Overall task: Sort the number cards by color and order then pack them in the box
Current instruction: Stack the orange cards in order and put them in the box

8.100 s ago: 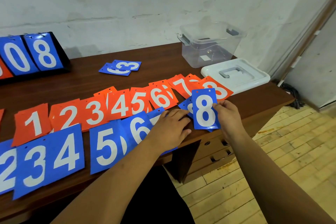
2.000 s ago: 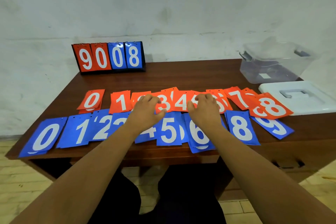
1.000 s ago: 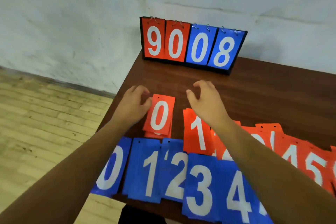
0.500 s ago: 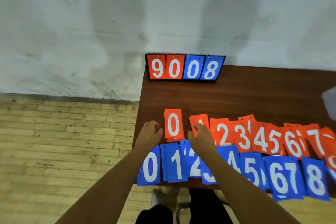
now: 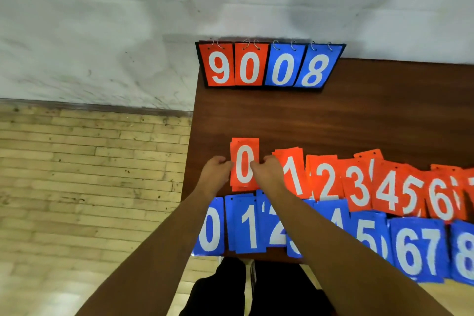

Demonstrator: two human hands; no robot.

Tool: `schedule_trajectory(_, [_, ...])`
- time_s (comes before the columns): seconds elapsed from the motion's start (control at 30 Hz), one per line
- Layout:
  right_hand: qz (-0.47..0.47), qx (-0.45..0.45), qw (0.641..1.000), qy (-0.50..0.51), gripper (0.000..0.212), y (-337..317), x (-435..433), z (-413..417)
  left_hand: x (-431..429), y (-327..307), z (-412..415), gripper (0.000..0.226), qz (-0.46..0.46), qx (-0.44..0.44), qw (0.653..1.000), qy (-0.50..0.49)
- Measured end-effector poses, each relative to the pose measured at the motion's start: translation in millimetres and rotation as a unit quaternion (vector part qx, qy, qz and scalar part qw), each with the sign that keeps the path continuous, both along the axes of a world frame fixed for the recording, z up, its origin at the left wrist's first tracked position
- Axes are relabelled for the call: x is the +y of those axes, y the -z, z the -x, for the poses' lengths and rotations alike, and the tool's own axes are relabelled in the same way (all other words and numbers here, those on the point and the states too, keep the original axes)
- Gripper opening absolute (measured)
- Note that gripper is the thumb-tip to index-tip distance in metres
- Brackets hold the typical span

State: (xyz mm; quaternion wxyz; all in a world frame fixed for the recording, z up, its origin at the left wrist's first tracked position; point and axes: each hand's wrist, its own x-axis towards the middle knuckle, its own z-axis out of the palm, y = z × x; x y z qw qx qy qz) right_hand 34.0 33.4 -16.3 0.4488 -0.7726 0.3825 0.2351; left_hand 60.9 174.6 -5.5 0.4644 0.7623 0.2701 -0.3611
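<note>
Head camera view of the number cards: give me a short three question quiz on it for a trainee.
1. True or false: the left hand and the right hand both hold the orange 0 card.
2. What does the flip scoreboard at the back of the table read? A 9008, B 8009, C 0890.
3. Fill in: the blue row lies ___ the person than the orange row.
Key: 1 true; 2 A; 3 nearer to.
</note>
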Motion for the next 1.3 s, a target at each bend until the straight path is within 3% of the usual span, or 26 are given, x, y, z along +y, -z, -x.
schedule_trajectory(0.17, [-0.024,0.029,0.999,-0.011,0.034,7,2,-12,-6,-1,1,0.047,-0.009,-0.005,1.0,0.011])
schedule_trajectory(0.4, [-0.152,-0.07,0.986,-0.014,0.021,-34,-10,-17,-13,-22,-1,0.044,0.009,-0.065,0.997,-0.048])
schedule_trajectory(0.5, [-0.206,-0.088,0.974,0.021,0.02,-50,-26,-13,-18,-33,-1,0.043,0.067,-0.079,0.994,-0.044])
schedule_trajectory(0.67, [-0.184,-0.102,0.978,0.005,0.029,-55,-57,5,-35,-47,0,0.039,0.124,-0.084,0.989,-0.01])
schedule_trajectory(0.73, [-0.127,-0.108,0.986,-0.014,0.027,-50,-79,12,-40,-49,-1,0.037,0.117,-0.083,0.989,-0.017])
schedule_trajectory(0.8, [0.025,-0.115,0.99,-0.079,0.028,-41,-105,14,-42,-47,-2,0.037,0.102,-0.073,0.991,-0.039])
schedule_trajectory(0.87, [0.133,-0.098,0.974,-0.157,0.043,-32,-128,13,-41,-42,-1,0.038,0.08,-0.052,0.994,-0.062])
schedule_trajectory(1.03, [0.195,-0.016,0.931,-0.309,0.081,-19,-142,-3,-40,-28,2,0.038,0.045,-0.025,0.996,-0.07])
schedule_trajectory(1.17, [0.291,-0.019,0.873,-0.392,0.075,-2,-129,-6,-42,-23,2,0.037,0.024,-0.021,0.997,-0.071])
schedule_trajectory(1.3, [0.282,-0.027,0.883,-0.375,0.056,7,-125,-11,-42,-19,3,0.034,0.017,-0.019,0.997,-0.074])
